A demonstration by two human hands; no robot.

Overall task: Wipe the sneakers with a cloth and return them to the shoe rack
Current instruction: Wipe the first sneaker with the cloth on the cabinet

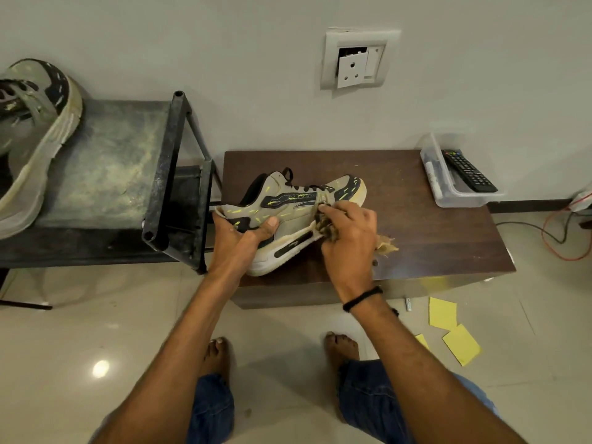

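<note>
- On the head camera I see a tan sneaker with dark panels and yellow dashes. It is tipped on the low brown table, heel to the left and toe to the far right.
- My left hand grips the heel end, with the thumb curled over the shoe's side.
- My right hand is closed round a bunched brownish cloth and presses it to the shoe's side near the laces. A frayed end of the cloth sticks out past the hand on the right.
- The two hands are apart, one at each end of the shoe. A black wristband sits on the right wrist.
- The matching second sneaker lies on the top shelf of the black shoe rack, which stands just left of the table against the wall.
- A clear plastic tub at the table's far right corner holds a black remote control.
- A white wall socket is above the table, with its plate sitting crooked.
- Yellow paper squares lie on the tiled floor right of the table, and an orange cable loops on the floor further right.
- My bare feet and blue jeans show at the bottom of the view.
</note>
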